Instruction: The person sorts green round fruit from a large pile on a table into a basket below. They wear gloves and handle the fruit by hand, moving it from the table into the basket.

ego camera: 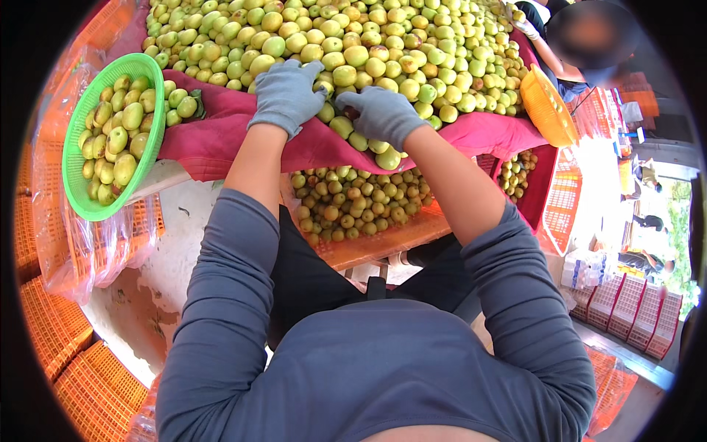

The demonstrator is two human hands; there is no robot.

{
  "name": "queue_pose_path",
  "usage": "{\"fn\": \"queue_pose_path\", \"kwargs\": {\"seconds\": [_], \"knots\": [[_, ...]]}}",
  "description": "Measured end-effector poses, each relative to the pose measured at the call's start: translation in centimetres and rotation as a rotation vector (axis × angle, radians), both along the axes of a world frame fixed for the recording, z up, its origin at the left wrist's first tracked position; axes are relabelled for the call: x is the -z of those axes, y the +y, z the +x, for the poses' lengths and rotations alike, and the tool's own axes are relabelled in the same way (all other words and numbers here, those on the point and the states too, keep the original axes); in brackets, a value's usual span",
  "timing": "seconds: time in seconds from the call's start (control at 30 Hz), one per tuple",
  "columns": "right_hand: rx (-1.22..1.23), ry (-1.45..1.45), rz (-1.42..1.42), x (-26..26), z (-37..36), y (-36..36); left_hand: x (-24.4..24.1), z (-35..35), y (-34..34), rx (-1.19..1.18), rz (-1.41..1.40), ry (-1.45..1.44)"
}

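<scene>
A broad heap of yellow-green fruits (356,55), apparently jujubes, lies on a dark pink cloth (221,130). My left hand (287,94), in a grey glove, rests on the heap's near edge, its thumb and forefinger around the side of one fruit; whether it grips that fruit is unclear. To its right, my right hand (384,113), gloved alike, has a dark reddish-brown fruit (351,112) at its curled fingers. Several loose fruits (358,141) lie on the cloth just below and between both hands.
A green plastic basket (160,105) of fruits stands at left. Below the cloth's edge, an orange crate (386,243) holds more fruits, beside a red crate (538,193). An orange basket (547,105) leans at right near a co-worker's gloved hand (527,29). Orange crates (99,392) are stacked lower left.
</scene>
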State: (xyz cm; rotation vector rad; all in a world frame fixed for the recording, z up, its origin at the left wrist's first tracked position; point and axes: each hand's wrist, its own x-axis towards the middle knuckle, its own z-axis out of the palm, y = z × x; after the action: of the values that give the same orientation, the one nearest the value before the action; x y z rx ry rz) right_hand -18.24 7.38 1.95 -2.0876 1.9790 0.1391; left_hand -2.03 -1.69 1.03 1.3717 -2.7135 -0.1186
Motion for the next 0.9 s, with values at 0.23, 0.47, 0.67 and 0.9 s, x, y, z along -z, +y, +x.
{"fn": "queue_pose_path", "kwargs": {"seconds": [0.23, 0.47, 0.67, 0.9], "knots": [[0.993, -1.358, -0.459, 1.1, -6.1, 10.8, 0.1, 0.2, 0.0, -0.092, 0.149, 0.098], [0.618, -0.194, 0.003, 2.4, 2.0, 11.8, 0.4, -1.2, 1.4, -0.024, 0.226, 0.246], [0.431, -0.214, 0.022, 2.5, 1.9, 11.2, 1.1, -2.3, 3.4, 0.151, 0.301, 0.2], [0.692, -1.059, 0.152, 3.5, -1.5, 18.4, -0.2, -3.7, 8.8, 0.548, 0.42, 0.218]]}}
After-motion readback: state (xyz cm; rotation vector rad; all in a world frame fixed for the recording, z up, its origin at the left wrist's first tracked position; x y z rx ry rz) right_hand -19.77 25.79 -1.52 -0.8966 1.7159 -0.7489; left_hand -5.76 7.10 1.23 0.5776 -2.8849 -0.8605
